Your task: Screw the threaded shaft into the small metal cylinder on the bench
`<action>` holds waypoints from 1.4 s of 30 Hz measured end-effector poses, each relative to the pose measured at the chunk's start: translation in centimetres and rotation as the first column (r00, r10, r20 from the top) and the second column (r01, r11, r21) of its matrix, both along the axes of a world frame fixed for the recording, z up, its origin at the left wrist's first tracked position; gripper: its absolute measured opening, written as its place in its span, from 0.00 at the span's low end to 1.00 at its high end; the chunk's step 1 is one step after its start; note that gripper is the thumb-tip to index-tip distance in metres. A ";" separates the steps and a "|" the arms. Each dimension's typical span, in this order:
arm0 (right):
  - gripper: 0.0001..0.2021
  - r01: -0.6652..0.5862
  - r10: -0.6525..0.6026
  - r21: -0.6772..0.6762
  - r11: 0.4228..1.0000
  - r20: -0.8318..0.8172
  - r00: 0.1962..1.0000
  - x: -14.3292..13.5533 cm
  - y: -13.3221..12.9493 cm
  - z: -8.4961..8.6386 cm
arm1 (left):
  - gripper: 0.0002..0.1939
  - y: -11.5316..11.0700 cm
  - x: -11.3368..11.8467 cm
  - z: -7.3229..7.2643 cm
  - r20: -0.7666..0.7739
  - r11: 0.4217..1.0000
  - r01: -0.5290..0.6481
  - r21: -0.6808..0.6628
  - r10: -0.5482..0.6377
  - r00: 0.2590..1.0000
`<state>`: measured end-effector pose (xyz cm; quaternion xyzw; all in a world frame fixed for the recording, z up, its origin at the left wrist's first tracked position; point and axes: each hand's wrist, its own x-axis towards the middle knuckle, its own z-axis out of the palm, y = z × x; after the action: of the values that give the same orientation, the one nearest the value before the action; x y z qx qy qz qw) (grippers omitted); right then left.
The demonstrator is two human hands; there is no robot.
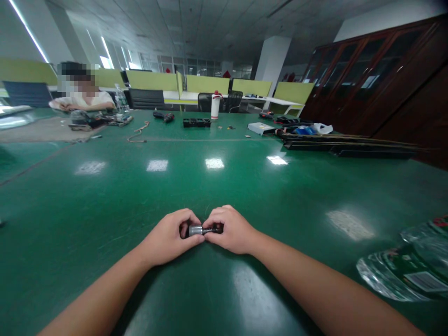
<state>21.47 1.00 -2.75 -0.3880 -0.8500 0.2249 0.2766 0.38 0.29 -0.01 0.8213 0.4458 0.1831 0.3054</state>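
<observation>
Close to me on the green table point(182, 177), my left hand point(171, 235) curls its thumb and fingers around a small silver cylindrical part point(195, 230). From the cylinder's right end a thin, ridged dark shaft point(210, 230) sticks out, lying roughly level. My right hand point(233, 231) is closed around that shaft, thumb below and fingers above. Fingertips of both hands nearly meet at the joint between cylinder and shaft. The far ends of the part are partly hidden inside the hands.
Large clear plastic bottles point(402, 270) lie at right. Farther back are a black rectangular part point(196, 122), a power drill point(164, 116), a white bottle point(215, 106), a silver box point(261, 128) and long black strips point(350, 145). Another person point(82, 95) sits at the far left.
</observation>
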 end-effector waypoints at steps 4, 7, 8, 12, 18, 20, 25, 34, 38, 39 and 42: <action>0.09 -0.020 0.020 -0.001 1.000 -0.001 1.000 0.2 -0.3 0.3 | 0.11 0.1 0.1 -0.1 0.008 1.000 -0.015 -0.018 0.015 1.000; 0.10 -0.018 0.018 -0.004 1.000 0.016 1.000 0.3 -0.5 0.5 | 0.10 0.1 0.1 -0.2 0.026 1.000 -0.015 -0.012 0.015 1.000; 0.10 -0.021 0.021 -0.003 1.000 0.020 1.000 0.3 -0.6 0.5 | 0.09 0.1 0.1 -0.2 0.033 1.000 -0.016 -0.002 0.016 0.999; 0.12 -0.042 0.042 0.016 0.999 0.023 0.999 0.5 -0.6 0.6 | 0.09 0.0 0.1 -0.3 0.049 0.999 -0.013 0.048 0.010 0.999; 0.12 -0.062 0.061 0.037 0.997 0.033 0.998 0.7 -0.8 0.6 | 0.08 0.1 0.1 -0.4 0.045 0.994 0.001 0.106 -0.006 0.999; 0.12 -0.069 0.068 0.045 0.997 0.026 0.997 0.7 -0.8 0.6 | 0.08 0.2 0.1 -0.4 0.049 0.993 0.005 0.122 -0.011 0.999; 0.10 -0.060 0.059 0.043 0.997 0.022 0.998 0.4 -0.7 0.4 | 0.08 -0.1 -0.1 -0.1 0.028 0.991 0.025 0.133 -0.029 0.999; 0.09 -0.051 0.051 0.033 0.998 0.003 0.999 -0.5 -1.1 0.8 | 0.08 -0.8 -0.5 1.0 -0.045 0.996 0.007 0.091 -0.003 0.999; 0.09 -0.028 0.028 0.040 0.999 -0.015 0.999 -0.6 -1.1 0.9 | 0.09 -0.5 -0.6 1.3 -0.052 1.000 -0.006 0.008 0.006 0.999; 0.09 -0.025 0.026 0.040 0.999 -0.016 1.000 -0.6 -1.1 0.9 | 0.09 -0.4 -0.7 1.3 -0.060 1.000 -0.009 -0.004 0.009 0.998; 0.09 -0.016 0.017 0.026 1.000 -0.012 1.000 -0.9 -1.1 1.1 | 0.10 -0.3 -1.0 1.3 -0.061 1.000 -0.010 -0.018 0.009 0.998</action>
<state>20.60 -0.05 -1.68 -0.3759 -0.8543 0.2185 0.2849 -0.61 -0.01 1.26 0.8217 0.4604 0.1553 0.2980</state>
